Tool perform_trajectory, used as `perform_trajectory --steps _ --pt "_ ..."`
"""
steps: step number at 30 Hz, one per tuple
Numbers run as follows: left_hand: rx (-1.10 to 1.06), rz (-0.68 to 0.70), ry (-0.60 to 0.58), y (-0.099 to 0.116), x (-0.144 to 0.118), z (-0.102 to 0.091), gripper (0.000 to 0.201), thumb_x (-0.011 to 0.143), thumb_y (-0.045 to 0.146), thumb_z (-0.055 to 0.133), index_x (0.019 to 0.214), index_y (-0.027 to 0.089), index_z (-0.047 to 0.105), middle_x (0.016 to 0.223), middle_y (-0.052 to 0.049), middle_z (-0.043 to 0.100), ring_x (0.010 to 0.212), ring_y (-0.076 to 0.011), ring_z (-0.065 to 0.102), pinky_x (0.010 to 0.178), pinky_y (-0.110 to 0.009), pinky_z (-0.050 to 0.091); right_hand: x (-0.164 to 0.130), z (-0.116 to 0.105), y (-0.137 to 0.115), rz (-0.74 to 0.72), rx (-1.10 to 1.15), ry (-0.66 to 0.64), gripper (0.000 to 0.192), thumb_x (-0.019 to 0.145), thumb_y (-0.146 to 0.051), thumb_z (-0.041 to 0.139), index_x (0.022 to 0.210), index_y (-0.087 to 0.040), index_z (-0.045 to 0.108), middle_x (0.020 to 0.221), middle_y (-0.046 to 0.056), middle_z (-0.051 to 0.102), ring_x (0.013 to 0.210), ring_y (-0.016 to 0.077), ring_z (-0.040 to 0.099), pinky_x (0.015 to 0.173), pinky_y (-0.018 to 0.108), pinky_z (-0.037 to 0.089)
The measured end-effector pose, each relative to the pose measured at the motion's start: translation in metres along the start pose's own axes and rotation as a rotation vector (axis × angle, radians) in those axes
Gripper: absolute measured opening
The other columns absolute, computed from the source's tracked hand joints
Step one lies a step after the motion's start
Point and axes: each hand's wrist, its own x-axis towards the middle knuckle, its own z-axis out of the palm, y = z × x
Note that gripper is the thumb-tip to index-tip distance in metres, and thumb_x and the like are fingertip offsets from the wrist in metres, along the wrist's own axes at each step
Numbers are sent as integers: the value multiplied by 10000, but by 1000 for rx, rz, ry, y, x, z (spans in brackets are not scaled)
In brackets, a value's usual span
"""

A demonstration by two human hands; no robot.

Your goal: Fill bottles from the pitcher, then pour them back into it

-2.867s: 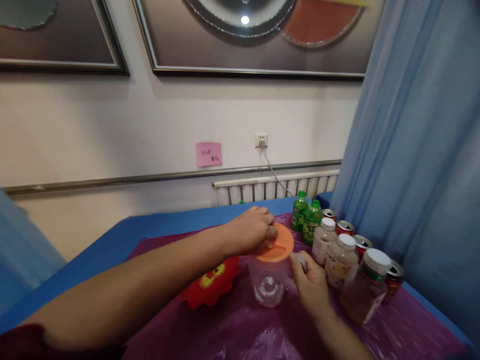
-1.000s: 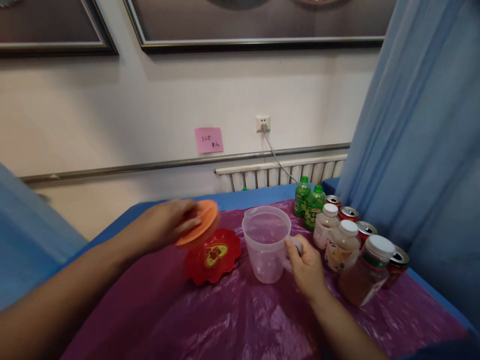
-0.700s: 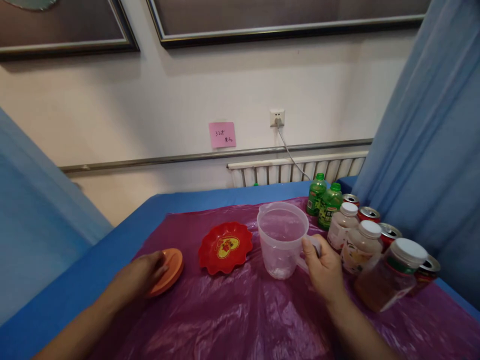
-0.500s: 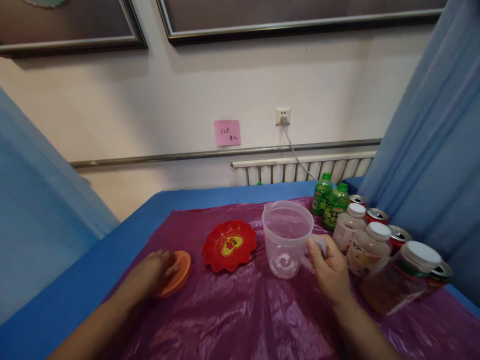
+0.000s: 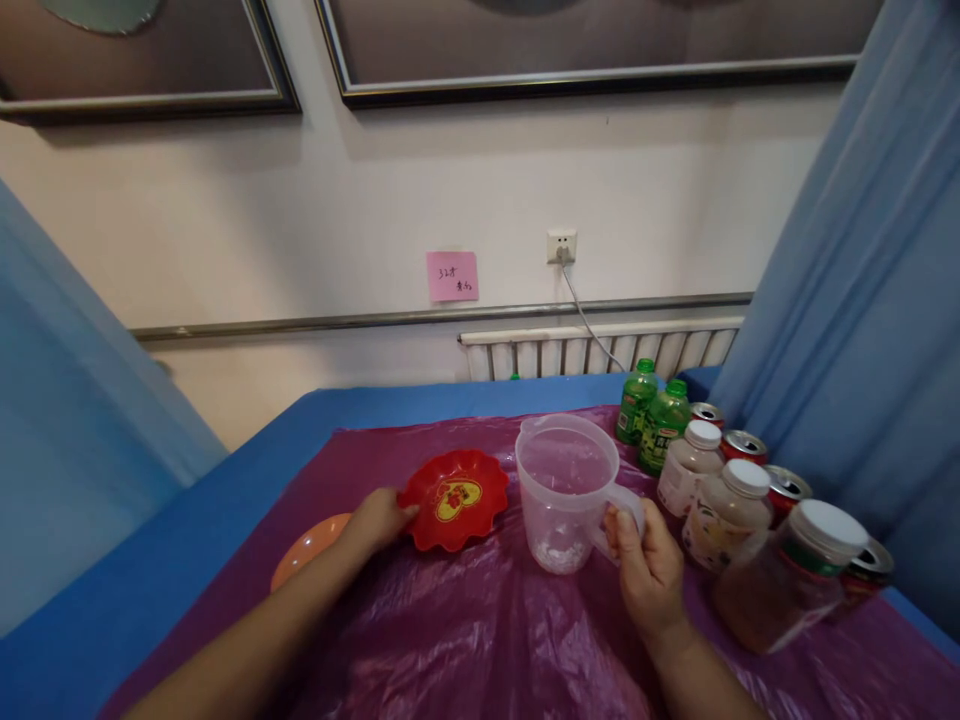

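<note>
Left hand [image 5: 381, 517] outstretched, fingers forward; right hand [image 5: 651, 563] curled, thumb up.

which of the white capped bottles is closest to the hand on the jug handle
The middle white-capped bottle, pale with a fruit label. It stands just beyond the right hand; the brown one is farther right, the third farther back.

— What can't you make out here?
— Your left forearm covers part of the orange lid [image 5: 306, 547]. The pink note's [image 5: 452, 276] writing is too small to read, and the frames [image 5: 525, 60] run off the top edge.
</note>
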Motion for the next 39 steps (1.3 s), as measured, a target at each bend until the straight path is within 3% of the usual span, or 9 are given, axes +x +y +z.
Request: perform_trajectory --steps 4,7,10,14,20,28,39 --pt "-42 -35 73 2 3 -19 215 834 306 582 887 151 721 680 -59 741 620 -210 705 511 -238 444 -1 0 5 -3 -7 -4 282 973 -463 546 871 -202 582 695 -22 550 593 133 497 554 249 421" --pt "-77 -6 158 8 4 -46 260 831 317 575 952 132 711 739 -66 743 691 -208 705 561 -238 465 -1 -1 6 -14 -23 -10 280 976 -463 542 891 -200 591 693 -18 563 581 133 505 535 244 421" --pt "-109 12 209 19 5 -78 339 849 356 527 1022 114 691 621 -27 680 565 -182 648 510 -241 444 -1 0 5 -39 -39 -8 273 978 -451 539 873 -204 588 674 -22 556 570 134 506 531 245 428" --pt "-174 54 290 48 5 -119 367 788 364 588 1055 126 669 542 17 624 480 -154 583 474 -233 431 -2 1 1 -90 -40 17 242 986 -431 520 911 -210 586 679 -19 562 581 142 518 549 253 448" --pt "-241 179 310 109 -8 -162 194 722 297 606 845 164 676 536 16 622 485 -141 576 452 -226 414 -3 1 2 -126 -54 42 215 984 -410 518 981 -213 605 741 2 617 613 156 562 569 265 471" --pt "-129 357 293 167 -20 -171 245 740 256 574 915 156 714 551 20 638 508 -137 580 489 -233 434 -3 5 2 -118 -43 18 226 995 -414 492 955 -218 597 727 -2 594 630 157 561 589 267 475" --pt "60 506 367 191 -14 -173 354 774 288 581 1074 168 724 706 -31 720 614 -169 644 562 -271 427 -2 6 -4 -148 -26 -9 181 1006 -351 472 956 -223 589 701 -19 577 609 146 546 594 257 459"
